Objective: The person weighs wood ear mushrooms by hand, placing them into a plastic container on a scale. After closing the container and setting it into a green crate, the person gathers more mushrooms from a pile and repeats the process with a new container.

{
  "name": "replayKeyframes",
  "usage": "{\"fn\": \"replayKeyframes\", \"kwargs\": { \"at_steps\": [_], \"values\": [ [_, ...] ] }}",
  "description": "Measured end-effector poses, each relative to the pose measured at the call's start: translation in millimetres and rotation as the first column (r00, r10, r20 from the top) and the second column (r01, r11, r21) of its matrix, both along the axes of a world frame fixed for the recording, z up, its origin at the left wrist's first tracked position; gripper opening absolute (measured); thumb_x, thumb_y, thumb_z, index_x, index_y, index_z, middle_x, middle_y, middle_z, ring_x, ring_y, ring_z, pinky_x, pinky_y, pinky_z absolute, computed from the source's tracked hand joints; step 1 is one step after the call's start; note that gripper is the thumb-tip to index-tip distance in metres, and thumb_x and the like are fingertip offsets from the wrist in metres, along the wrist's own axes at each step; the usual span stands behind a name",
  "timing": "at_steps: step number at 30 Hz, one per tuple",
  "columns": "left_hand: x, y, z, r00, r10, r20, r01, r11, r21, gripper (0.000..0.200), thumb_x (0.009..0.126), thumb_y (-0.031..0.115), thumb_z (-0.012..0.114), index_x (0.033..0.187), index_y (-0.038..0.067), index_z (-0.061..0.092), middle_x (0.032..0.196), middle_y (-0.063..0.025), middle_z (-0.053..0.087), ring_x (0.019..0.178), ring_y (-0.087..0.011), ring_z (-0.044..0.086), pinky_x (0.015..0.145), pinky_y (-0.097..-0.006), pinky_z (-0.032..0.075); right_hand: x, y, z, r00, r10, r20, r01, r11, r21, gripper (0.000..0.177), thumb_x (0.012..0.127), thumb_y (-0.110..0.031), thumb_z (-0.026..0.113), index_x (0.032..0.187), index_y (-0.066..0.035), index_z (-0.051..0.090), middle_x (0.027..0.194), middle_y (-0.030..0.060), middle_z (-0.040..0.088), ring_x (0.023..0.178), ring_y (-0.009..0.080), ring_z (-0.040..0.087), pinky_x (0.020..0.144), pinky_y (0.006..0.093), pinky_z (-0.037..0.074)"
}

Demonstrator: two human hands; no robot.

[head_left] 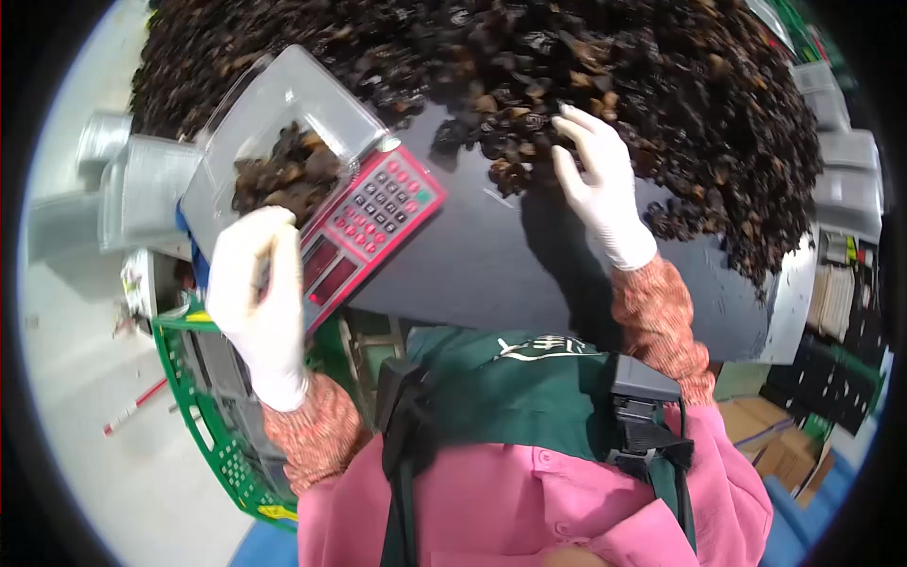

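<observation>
A clear plastic tub rests tilted on the platform of a pink-and-grey electronic scale. Several dark brown pieces of wood ear fungus lie inside it. My left hand, in a white glove, is at the tub's near edge. Its fingers are curled, and something dark, looking like wood ear fungus, shows between thumb and fingers. Above the dark tabletop, my gloved right hand is at the near edge of a large heap of wood ear fungus. Its fingers are apart, and nothing is visible in them.
Stacked clear tubs stand at the left, and more tubs at the right. A green crate is below the scale on the left. Cardboard boxes lie at lower right. The dark tabletop extends toward my apron.
</observation>
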State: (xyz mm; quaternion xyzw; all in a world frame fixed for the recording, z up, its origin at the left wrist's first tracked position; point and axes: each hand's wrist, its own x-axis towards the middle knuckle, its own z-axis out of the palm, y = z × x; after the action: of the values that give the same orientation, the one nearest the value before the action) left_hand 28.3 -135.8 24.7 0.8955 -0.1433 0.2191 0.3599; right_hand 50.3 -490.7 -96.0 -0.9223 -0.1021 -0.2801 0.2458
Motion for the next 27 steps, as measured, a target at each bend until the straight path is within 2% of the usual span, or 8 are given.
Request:
{"fn": "replayKeyframes", "kwargs": {
  "at_steps": [4,7,11,12,13,18,24,27],
  "values": [
    [-12,-51,-21,0.932,-0.351,-0.094,0.354,0.935,0.017,0.023,0.077,-0.007,0.074,0.099,0.0,0.072,0.101,-0.0153,0.072,0.095,-0.03,0.069,0.089,-0.0388,0.055,19,21,5,0.983,-0.118,-0.141,0.071,0.95,-0.304,0.047,0.087,-0.032,0.068,0.126,-0.006,0.065,0.14,0.0216,0.055,0.138,0.0487,0.042,0.111,0.0674,0.034],
    [-19,-74,-81,0.851,-0.442,-0.284,0.411,0.897,-0.164,0.035,0.078,-0.003,0.078,0.112,0.001,0.072,0.116,-0.0169,0.073,0.11,-0.0333,0.069,0.099,-0.0414,0.054,1,30,-7,0.964,-0.074,-0.256,-0.004,0.956,-0.292,0.058,0.088,-0.037,0.07,0.138,-0.009,0.058,0.137,0.0227,0.056,0.138,0.0452,0.043,0.118,0.0647,0.029],
    [-30,-77,-166,0.855,-0.355,-0.378,0.369,0.929,-0.037,0.084,0.085,0.032,0.081,0.157,0.013,0.042,0.158,-0.018,0.045,0.139,-0.0414,0.048,0.117,-0.0462,0.04,-39,16,-42,0.955,0.14,-0.26,-0.17,0.981,-0.093,0.05,0.095,-0.031,0.066,0.138,-0.006,0.059,0.143,0.0235,0.053,0.137,0.0411,0.047,0.119,0.0567,0.032],
    [-36,-83,-176,0.883,-0.335,-0.328,0.356,0.934,0.003,0.081,0.076,0.018,0.087,0.145,-0.002,0.05,0.147,-0.0251,0.052,0.139,-0.0405,0.046,0.118,-0.0498,0.036,-51,8,-45,0.963,0.157,-0.221,-0.181,0.979,-0.093,0.047,0.096,-0.03,0.065,0.136,-0.006,0.061,0.144,0.0232,0.053,0.136,0.0401,0.048,0.119,0.0556,0.033],
    [-39,-87,-175,0.844,-0.338,-0.416,0.374,0.927,0.005,0.094,0.076,0.026,0.088,0.151,-0.006,0.04,0.154,-0.027,0.043,0.145,-0.0438,0.036,0.123,-0.0541,0.026,-65,2,-42,0.964,0.185,-0.189,-0.203,0.976,-0.084,0.044,0.097,-0.03,0.065,0.134,-0.006,0.063,0.145,0.0229,0.053,0.136,0.0391,0.049,0.12,0.0546,0.033],
    [-45,-101,-188,0.903,-0.346,-0.256,0.409,0.875,0.258,0.093,0.073,0.029,0.088,0.15,-0.002,0.045,0.153,-0.0232,0.047,0.147,-0.0407,0.037,0.124,-0.0573,0.023,-101,-28,-9,0.969,0.15,-0.196,-0.155,0.988,-0.006,0.039,0.091,-0.021,0.068,0.127,-0.004,0.066,0.141,0.0195,0.057,0.133,0.0377,0.051,0.116,0.0538,0.037],
    [-46,-103,-181,0.908,-0.346,-0.237,0.404,0.874,0.269,0.085,0.075,0.026,0.086,0.147,-0.001,0.049,0.15,-0.0233,0.05,0.144,-0.042,0.041,0.123,-0.0578,0.025,-64,-39,-29,0.941,-0.309,-0.139,0.305,0.951,-0.051,0.054,0.094,-0.034,0.066,0.14,-0.006,0.061,0.159,0.0255,0.04,0.146,0.0454,0.038,0.121,0.0591,0.028],
    [-44,-102,-187,0.914,-0.364,-0.177,0.4,0.879,0.26,0.085,0.077,0.025,0.085,0.149,-0.001,0.048,0.15,-0.0242,0.05,0.144,-0.0422,0.041,0.123,-0.058,0.025,-63,-21,-47,0.951,-0.13,-0.281,0.092,0.985,-0.145,0.055,0.095,-0.039,0.064,0.14,-0.007,0.062,0.159,0.0247,0.04,0.146,0.0457,0.037,0.121,0.0589,0.027]
  ]
}}
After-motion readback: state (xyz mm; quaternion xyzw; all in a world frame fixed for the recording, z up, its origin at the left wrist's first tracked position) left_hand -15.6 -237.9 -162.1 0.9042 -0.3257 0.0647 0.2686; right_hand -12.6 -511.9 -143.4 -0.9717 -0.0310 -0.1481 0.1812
